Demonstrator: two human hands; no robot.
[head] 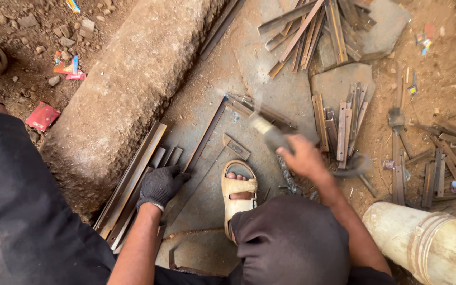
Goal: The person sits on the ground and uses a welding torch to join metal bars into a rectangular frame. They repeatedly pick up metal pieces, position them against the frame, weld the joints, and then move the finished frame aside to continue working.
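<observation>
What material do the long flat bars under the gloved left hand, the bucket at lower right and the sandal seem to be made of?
The long flat brown bars under the left hand look like steel: straight edges, dull rusty surface. The pale cream bucket lying on its side seems plastic: ribbed rim, smooth though dirty wall. The tan open-toe sandal may be leather or rubber; its matte straps leave this open.

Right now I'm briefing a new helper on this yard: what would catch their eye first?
Probably the blurred hammer gripped in the bare right hand at centre, above a sandalled foot resting on a rusty steel plate. The gloved left hand holds long angle bars beside a big concrete block; cut bar pieces lie scattered beyond.
</observation>
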